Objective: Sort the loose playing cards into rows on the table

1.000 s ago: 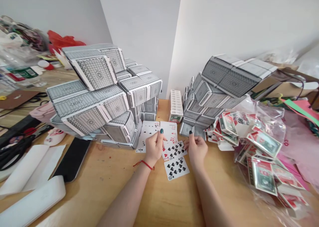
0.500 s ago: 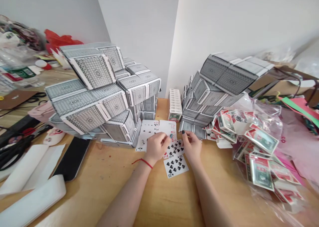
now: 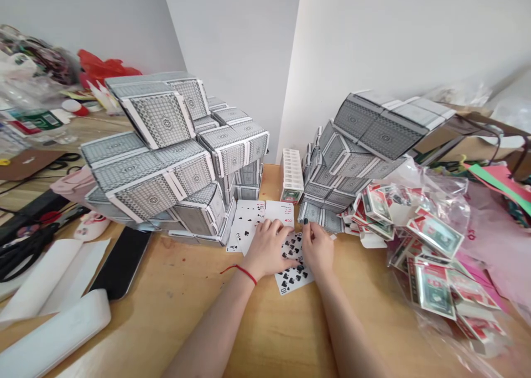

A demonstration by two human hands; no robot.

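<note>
A wide wooden surface [image 3: 174,295] fills the view, seen from above the person's own two forearms. On its far left stands a tall heap of grey-backed decks [image 3: 166,156]; a second heap [image 3: 365,134] leans on the far right, with a clear gap between them. Further right lies a clear bag of red and green card boxes [image 3: 431,256]. A black phone [image 3: 122,262] lies flat at near left.

In the gap, a loose fan of face-up cards [image 3: 253,220] lies flat on the surface, its long axis running from far left to near right and ending in a ten of spades [image 3: 290,281] at the near end. The fan lies directly under and just beyond both hands, so neither is clearly the nearer.

The left hand [image 3: 267,250], with a red string [image 3: 240,270] at the wrist, rests palm down on the middle of the fan, its fingers [image 3: 265,231] stretched out flat and holding nothing. The right hand [image 3: 318,250] touches the fan's right edge, fingers [image 3: 309,228] curled inward with tips pointing far; they may be pinching a card, but the view does not show it.
</note>
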